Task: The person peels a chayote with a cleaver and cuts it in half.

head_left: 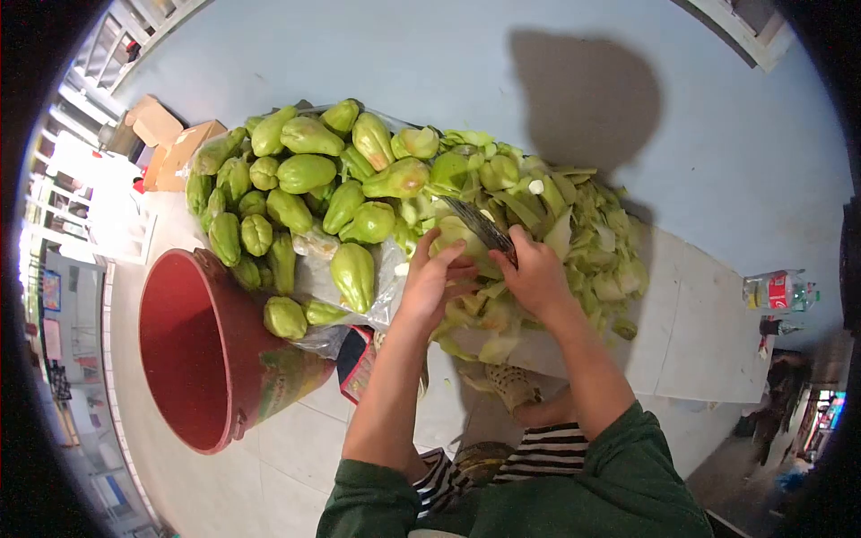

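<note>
My left hand [437, 276] is closed around a pale green chayote [459, 235], its fingers partly hiding it. In my right hand [535, 276] is a dark-bladed knife [477, 221], its blade slanting up and left across the chayote. Beneath and beyond both hands spreads a heap of green peels [574, 233], and some paler pieces lie among them. Unpeeled chayotes [305, 172] are piled to the left of my hands on clear plastic. One single chayote [352, 276] lies just left of my left wrist.
A large red bucket [193, 350] leans on its side at the left, its mouth facing left. Behind it stands an open cardboard box [184, 152]. A plastic bottle with a red label [778, 291] is at the far right. A blue wall [404, 54] bounds the pile.
</note>
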### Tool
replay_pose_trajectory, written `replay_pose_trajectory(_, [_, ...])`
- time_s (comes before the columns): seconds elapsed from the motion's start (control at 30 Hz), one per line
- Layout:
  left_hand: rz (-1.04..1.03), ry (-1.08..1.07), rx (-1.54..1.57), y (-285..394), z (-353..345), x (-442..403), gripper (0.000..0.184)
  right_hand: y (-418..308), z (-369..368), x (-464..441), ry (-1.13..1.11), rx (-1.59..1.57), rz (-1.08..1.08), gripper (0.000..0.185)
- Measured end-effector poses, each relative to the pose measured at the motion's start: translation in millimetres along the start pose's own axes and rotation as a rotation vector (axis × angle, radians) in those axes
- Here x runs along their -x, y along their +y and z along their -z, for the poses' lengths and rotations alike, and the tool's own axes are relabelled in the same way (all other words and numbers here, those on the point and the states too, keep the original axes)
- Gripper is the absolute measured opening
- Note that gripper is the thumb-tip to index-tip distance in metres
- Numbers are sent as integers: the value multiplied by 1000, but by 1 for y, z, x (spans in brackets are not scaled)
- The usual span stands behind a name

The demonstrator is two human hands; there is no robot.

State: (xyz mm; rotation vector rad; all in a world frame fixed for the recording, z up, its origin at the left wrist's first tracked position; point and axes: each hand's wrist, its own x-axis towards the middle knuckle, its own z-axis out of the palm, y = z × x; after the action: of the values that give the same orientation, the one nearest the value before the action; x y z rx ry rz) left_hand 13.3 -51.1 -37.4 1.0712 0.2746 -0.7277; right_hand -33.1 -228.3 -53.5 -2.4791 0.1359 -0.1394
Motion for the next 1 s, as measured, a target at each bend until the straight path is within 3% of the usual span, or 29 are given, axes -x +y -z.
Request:
replay_pose_trajectory(0.07, [-96, 142, -251, -11, 2, -11, 74, 2, 0, 2, 38, 32, 15, 30])
replay_pose_trajectory(0.2, [-50, 166, -285, -26, 5, -31, 62, 1, 1, 3, 10, 38, -20, 31])
replay_pose_trajectory(0.27, [-158, 256, -272, -30, 0, -30, 46, 4, 5, 1, -52, -19, -51, 33])
replay_pose_trajectory(0.33, [-160, 261, -302, -36, 5, -36, 47, 3, 12, 1, -112, -76, -78, 34])
replay_pose_trajectory(0.4, [-158, 263, -333, -36, 5, -39, 48, 1, 22, 3, -339, 96, -123, 35])
replay_pose_trajectory(0.5, [-111, 272, -358, -31, 1, -37, 50, 9, 12, 11, -355, 139, 15, 35])
replay_pose_trajectory(0.63, [-150, 329, -310, -32, -2, -36, 56, 7, 10, 14, -369, 154, -2, 34])
replay_pose_trajectory(0.73, [-119, 405, -238, -29, -7, -34, 59, 15, 0, 15, -313, 135, 107, 34])
replay_pose_trajectory(0.8, [-79, 453, -218, -33, -4, -38, 61, 11, -3, 18, -404, 158, 11, 32])
replay_pose_trajectory(0.87, [-200, 477, -392, -44, 7, -49, 64, 14, -17, 21, -415, 143, -49, 32])
replay_pose_trajectory(1.0, [-150, 428, -376, -33, 0, -38, 69, 5, -22, 26, -399, 126, -141, 31])
